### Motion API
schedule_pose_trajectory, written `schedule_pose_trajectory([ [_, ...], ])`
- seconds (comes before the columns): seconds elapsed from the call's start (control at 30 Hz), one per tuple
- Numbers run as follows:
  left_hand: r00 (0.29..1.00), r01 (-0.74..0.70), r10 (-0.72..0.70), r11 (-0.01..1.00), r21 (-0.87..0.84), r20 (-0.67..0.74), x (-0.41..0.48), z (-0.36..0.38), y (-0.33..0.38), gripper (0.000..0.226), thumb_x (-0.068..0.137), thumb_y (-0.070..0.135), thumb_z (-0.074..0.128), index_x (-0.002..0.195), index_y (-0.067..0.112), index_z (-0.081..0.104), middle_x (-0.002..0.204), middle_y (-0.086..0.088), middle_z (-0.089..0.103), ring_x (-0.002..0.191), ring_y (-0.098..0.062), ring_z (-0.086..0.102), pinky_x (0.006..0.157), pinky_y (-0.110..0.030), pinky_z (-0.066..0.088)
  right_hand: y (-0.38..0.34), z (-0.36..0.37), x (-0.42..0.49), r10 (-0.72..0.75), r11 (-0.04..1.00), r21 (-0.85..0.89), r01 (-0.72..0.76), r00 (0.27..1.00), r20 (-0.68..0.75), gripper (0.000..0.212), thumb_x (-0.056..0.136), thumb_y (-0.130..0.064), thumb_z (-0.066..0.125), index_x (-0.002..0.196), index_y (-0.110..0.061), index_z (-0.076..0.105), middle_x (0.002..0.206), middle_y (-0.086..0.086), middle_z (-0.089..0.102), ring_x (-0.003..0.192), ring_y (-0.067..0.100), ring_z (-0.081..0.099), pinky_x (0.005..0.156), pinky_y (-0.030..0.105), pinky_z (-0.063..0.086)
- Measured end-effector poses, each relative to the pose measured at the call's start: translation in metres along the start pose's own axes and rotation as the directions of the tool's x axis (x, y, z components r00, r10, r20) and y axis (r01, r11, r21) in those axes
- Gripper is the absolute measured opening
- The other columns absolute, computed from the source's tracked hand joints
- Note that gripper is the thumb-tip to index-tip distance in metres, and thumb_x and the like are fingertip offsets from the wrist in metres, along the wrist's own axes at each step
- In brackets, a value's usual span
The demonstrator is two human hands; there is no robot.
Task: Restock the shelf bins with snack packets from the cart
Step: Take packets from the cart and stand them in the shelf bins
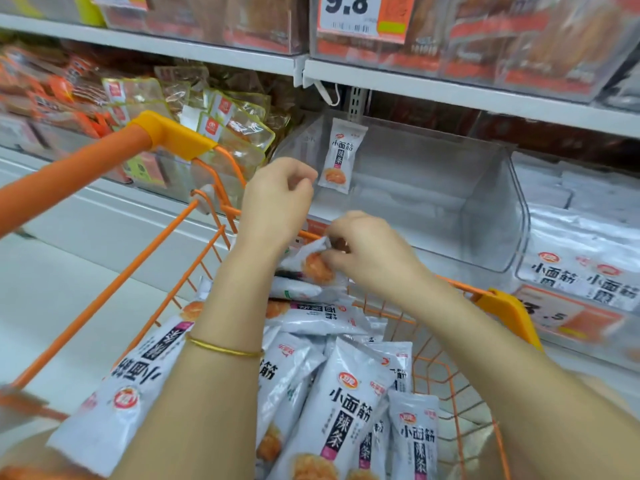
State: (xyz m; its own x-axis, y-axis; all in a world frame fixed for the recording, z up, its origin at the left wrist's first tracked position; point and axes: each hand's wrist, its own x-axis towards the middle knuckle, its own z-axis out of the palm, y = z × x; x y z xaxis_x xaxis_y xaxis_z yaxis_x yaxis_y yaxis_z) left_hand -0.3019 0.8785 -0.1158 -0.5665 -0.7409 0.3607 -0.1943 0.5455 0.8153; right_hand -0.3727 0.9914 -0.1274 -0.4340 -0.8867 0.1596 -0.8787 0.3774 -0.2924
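The orange cart (69, 174) holds white packets (349, 403). The left hand (277, 202) is curled just beside one packet (341, 155) in the clear bin (491, 209); I cannot tell if it holds it. The right hand (370, 254) pinches another packet (313, 266) over the cart's far edge.

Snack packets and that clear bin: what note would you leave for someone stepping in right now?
Left hand: fingers curled beside one small packet, upright inside the clear bin; grip unclear.
Right hand: pinches a second packet over the cart.
Done: barely begun; only that small packet shows in the bin.
Left: many packs lie in the cart.
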Motion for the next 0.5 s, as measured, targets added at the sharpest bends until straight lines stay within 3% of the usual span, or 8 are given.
schedule_pose_trajectory([
  [0.07, 1.0, -0.002, 0.003, 0.999, -0.047, 0.019, -0.001, -0.001, 0.003, 0.017, 0.09, 0.017, 0.05, 0.091, 0.015, 0.067, 0.086, 0.01, 0.061, 0.084, -0.007, 0.056, 0.079, -0.024, 0.044, 0.008, -0.018, 0.0, 0.067, 0.996, 0.068, -0.063, 0.995, -0.072, 0.017, 0.085, -0.019, 0.056, 0.071, -0.016, 0.047, 0.081, 0.004, 0.051, 0.084, 0.027, 0.053, 0.07, 0.038, 0.043],
  [0.13, 0.998, 0.014, -0.009, 0.996, -0.087, 0.059, -0.002, -0.001, 0.005, 0.026, 0.094, 0.025, 0.048, 0.091, 0.008, 0.067, 0.094, -0.003, 0.065, 0.089, -0.012, 0.056, 0.079, -0.028, 0.042, 0.018, -0.035, -0.002, 0.159, 0.97, 0.209, -0.124, 0.974, -0.159, 0.013, 0.088, -0.014, 0.051, 0.077, -0.007, 0.05, 0.079, 0.01, 0.053, 0.079, 0.029, 0.054, 0.068, 0.039, 0.044],
  [0.2, 0.992, 0.035, -0.018, 0.99, -0.139, 0.125, -0.006, 0.0, 0.008, 0.035, 0.096, 0.034, 0.044, 0.092, 0.009, 0.068, 0.098, -0.007, 0.066, 0.09, -0.014, 0.056, 0.075, -0.027, 0.042, 0.027, -0.044, -0.004, 0.248, 0.899, 0.411, -0.151, 0.95, -0.192, 0.011, 0.091, -0.01, 0.047, 0.085, -0.001, 0.051, 0.081, 0.009, 0.055, 0.076, 0.029, 0.059, 0.06, 0.039, 0.053],
  [0.3, 0.977, 0.062, -0.031, 0.988, -0.141, 0.211, -0.009, 0.004, 0.011, 0.041, 0.094, 0.044, 0.044, 0.098, 0.01, 0.067, 0.09, 0.004, 0.065, 0.084, -0.008, 0.058, 0.075, -0.025, 0.042, 0.036, -0.043, -0.006, 0.38, 0.738, 0.648, -0.187, 0.909, -0.17, 0.009, 0.094, -0.009, 0.046, 0.089, -0.005, 0.053, 0.082, 0.007, 0.059, 0.067, 0.022, 0.063, 0.053, 0.033, 0.056],
  [0.37, 0.984, 0.046, -0.023, 0.991, -0.126, 0.177, -0.009, 0.008, 0.011, 0.034, 0.092, 0.045, 0.049, 0.106, 0.018, 0.064, 0.094, 0.015, 0.061, 0.089, 0.002, 0.055, 0.081, -0.02, 0.044, 0.039, -0.039, -0.006, 0.426, 0.639, 0.745, -0.191, 0.895, -0.136, 0.01, 0.095, -0.008, 0.045, 0.093, -0.002, 0.054, 0.081, 0.01, 0.062, 0.066, 0.02, 0.065, 0.056, 0.036, 0.058],
  [0.43, 0.995, 0.044, -0.035, 0.994, -0.096, 0.094, -0.007, 0.012, 0.008, 0.047, 0.087, 0.054, 0.052, 0.12, 0.022, 0.057, 0.113, 0.009, 0.06, 0.108, -0.007, 0.053, 0.095, -0.031, 0.044, 0.041, -0.035, -0.006, 0.447, 0.55, 0.816, -0.179, 0.888, -0.107, 0.014, 0.096, -0.008, 0.046, 0.098, 0.004, 0.054, 0.088, 0.016, 0.066, 0.068, 0.021, 0.068, 0.059, 0.038, 0.06],
  [0.5, 0.995, 0.09, -0.086, 0.99, -0.106, 0.043, -0.005, 0.013, 0.006, 0.064, 0.077, 0.065, 0.048, 0.122, 0.02, 0.054, 0.12, 0.001, 0.059, 0.115, -0.017, 0.051, 0.099, -0.041, 0.043, 0.045, -0.033, -0.005, 0.462, 0.505, 0.849, -0.153, 0.879, -0.116, 0.015, 0.095, -0.01, 0.049, 0.096, 0.003, 0.055, 0.095, 0.023, 0.066, 0.079, 0.032, 0.068, 0.068, 0.048, 0.058],
])
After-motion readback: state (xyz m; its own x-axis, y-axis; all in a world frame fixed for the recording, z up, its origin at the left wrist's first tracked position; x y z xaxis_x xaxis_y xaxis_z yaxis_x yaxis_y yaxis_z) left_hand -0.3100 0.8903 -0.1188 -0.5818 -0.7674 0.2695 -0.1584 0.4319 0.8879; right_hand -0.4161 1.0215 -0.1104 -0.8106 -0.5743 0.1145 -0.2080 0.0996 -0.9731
